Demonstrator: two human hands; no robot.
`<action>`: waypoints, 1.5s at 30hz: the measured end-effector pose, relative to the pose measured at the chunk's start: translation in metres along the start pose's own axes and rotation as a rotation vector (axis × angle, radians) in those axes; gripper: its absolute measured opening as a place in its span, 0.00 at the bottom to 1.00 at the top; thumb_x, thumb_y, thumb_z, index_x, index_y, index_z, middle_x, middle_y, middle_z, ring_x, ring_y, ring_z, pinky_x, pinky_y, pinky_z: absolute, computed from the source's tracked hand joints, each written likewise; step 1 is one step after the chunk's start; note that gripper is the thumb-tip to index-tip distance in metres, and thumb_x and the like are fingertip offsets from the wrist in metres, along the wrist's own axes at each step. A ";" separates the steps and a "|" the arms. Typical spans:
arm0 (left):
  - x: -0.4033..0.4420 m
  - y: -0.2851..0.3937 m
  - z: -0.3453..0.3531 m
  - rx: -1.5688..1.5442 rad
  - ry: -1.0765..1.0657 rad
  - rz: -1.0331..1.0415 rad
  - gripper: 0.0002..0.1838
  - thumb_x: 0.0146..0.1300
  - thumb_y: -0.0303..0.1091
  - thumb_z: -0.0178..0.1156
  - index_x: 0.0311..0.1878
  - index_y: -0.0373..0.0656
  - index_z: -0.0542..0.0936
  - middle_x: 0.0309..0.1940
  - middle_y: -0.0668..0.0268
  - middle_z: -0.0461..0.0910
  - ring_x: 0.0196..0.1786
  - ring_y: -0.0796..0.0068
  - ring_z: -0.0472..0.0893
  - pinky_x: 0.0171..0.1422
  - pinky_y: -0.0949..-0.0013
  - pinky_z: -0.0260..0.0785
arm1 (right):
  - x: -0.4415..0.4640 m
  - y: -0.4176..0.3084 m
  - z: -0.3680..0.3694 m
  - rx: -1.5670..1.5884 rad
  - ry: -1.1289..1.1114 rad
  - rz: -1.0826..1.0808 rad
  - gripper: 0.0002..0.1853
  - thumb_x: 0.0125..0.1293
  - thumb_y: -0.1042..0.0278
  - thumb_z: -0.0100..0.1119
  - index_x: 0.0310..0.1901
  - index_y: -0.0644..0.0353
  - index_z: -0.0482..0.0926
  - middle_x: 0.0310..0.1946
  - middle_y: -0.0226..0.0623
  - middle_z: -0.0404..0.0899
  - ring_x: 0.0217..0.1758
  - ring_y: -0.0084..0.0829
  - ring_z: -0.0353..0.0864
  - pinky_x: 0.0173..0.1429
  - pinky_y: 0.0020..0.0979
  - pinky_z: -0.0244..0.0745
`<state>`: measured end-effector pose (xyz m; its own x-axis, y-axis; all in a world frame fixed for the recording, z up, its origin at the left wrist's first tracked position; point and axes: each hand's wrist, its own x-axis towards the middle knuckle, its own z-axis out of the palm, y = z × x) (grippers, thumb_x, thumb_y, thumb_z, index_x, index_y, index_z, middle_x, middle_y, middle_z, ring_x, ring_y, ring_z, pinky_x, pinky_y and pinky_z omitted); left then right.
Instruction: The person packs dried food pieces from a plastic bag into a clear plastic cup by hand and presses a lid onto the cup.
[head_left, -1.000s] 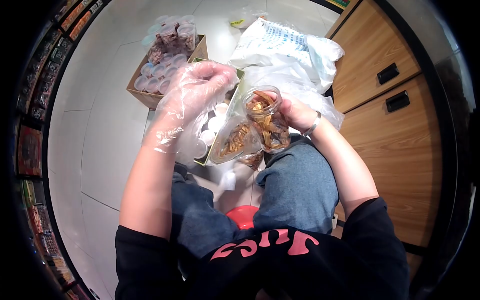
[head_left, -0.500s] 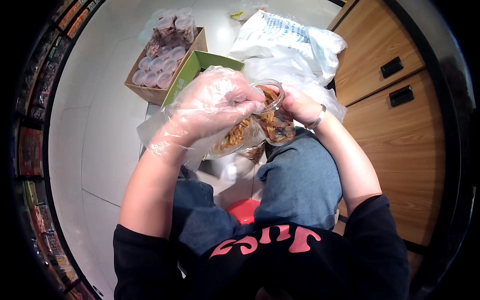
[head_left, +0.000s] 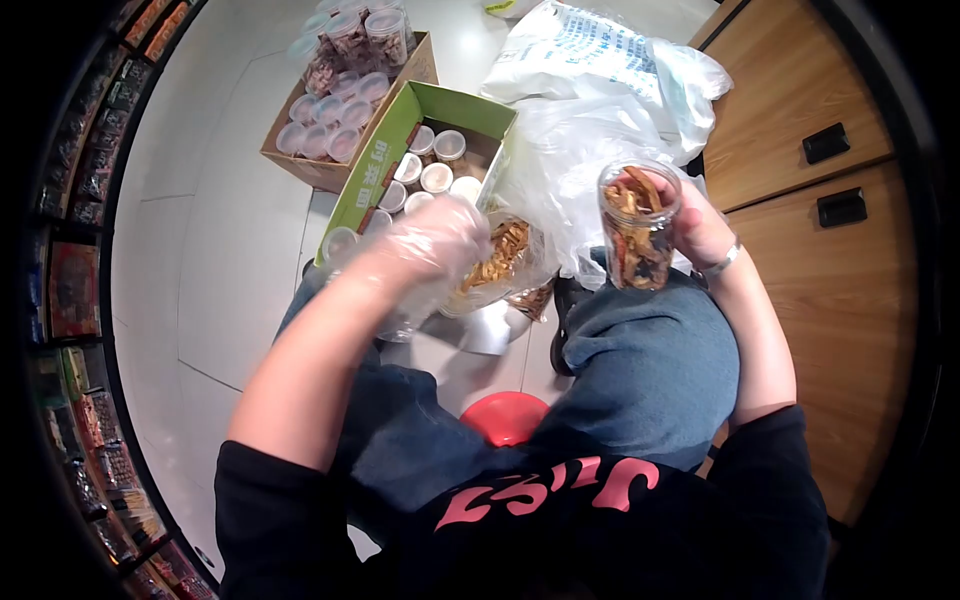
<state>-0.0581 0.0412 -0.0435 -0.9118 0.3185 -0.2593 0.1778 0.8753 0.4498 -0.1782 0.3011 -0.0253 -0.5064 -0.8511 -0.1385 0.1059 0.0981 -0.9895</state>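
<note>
My right hand [head_left: 702, 228], wearing a silver bracelet, grips a clear plastic jar [head_left: 638, 245] from its right side, above my knee. Brown dried strips fill the jar, some reaching its open mouth. A loose clear plastic glove covers my left hand [head_left: 440, 240], which is blurred by motion, with its fingers hard to make out. That hand is beside an open clear bag [head_left: 505, 250] holding more of the brown strips. A green box [head_left: 370, 170] behind my left hand contains several lidded jars [head_left: 436, 178].
A brown cardboard box [head_left: 300, 172] with several lidded jars stands at the back left. White plastic bags [head_left: 580, 60] lie at the back. Wooden cabinets [head_left: 810, 270] line the right, stocked shelves [head_left: 75, 290] the left. A red stool [head_left: 505, 417] shows between my legs.
My hands have separated. The right hand has carried the jar rightward, away from the left hand, which has moved down and slightly left towards the bag. The green box's jars now show.
</note>
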 end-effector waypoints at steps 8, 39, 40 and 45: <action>0.108 -0.008 0.141 0.267 -0.615 -0.245 0.12 0.51 0.31 0.54 0.39 0.46 0.80 0.39 0.61 0.79 0.44 0.63 0.78 0.46 0.64 0.71 | -0.025 0.005 -0.027 0.088 0.055 0.089 0.55 0.34 0.31 0.63 0.57 0.68 0.61 0.53 0.38 0.68 0.56 0.27 0.67 0.61 0.30 0.60; -0.008 0.042 -0.077 -0.197 0.171 -0.281 0.07 0.48 0.28 0.56 0.30 0.38 0.79 0.26 0.53 0.77 0.31 0.62 0.78 0.37 0.65 0.69 | 0.013 -0.006 0.027 0.201 -0.233 -0.067 0.47 0.45 0.28 0.51 0.54 0.67 0.64 0.48 0.36 0.70 0.52 0.24 0.69 0.56 0.26 0.65; -0.028 0.052 -0.082 -0.223 0.443 -0.257 0.07 0.51 0.31 0.58 0.31 0.38 0.80 0.26 0.56 0.78 0.29 0.67 0.77 0.35 0.68 0.68 | 0.015 -0.006 0.030 0.245 -0.263 -0.048 0.48 0.44 0.27 0.51 0.54 0.67 0.64 0.48 0.37 0.70 0.52 0.25 0.69 0.56 0.27 0.65; -0.061 0.058 -0.070 -0.169 0.985 0.108 0.06 0.47 0.26 0.62 0.32 0.42 0.80 0.26 0.60 0.78 0.28 0.68 0.77 0.33 0.71 0.69 | 0.022 -0.015 0.049 0.249 -0.285 0.019 0.54 0.39 0.25 0.50 0.59 0.66 0.58 0.56 0.38 0.63 0.58 0.28 0.65 0.60 0.31 0.63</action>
<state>-0.0183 0.0475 0.0582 -0.8076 -0.1169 0.5780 0.2924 0.7718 0.5646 -0.1485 0.2559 -0.0116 -0.2480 -0.9630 -0.1055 0.3358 0.0167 -0.9418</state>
